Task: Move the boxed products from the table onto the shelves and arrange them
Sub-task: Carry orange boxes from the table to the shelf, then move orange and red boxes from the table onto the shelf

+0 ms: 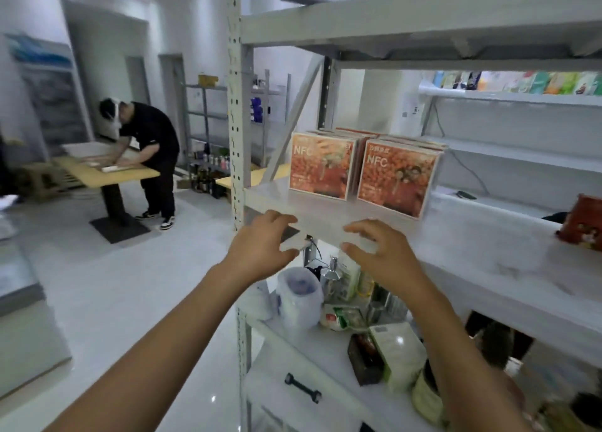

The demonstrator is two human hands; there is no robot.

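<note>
Orange NFC boxes (399,177) stand upright in 2 rows on the grey shelf (472,255), set back from its front edge, while the left hand (260,249) and right hand (384,255) hover at that edge, fingers (361,228) loosely spread, holding nothing.

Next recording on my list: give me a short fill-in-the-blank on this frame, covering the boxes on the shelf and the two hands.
1. The orange boxes standing on the shelf show the large letters ____.
2. In the front row, ____ of them face the camera side by side.
3. The left hand and the right hand each hold ____.
Missing words: NFC; two; nothing.
</note>
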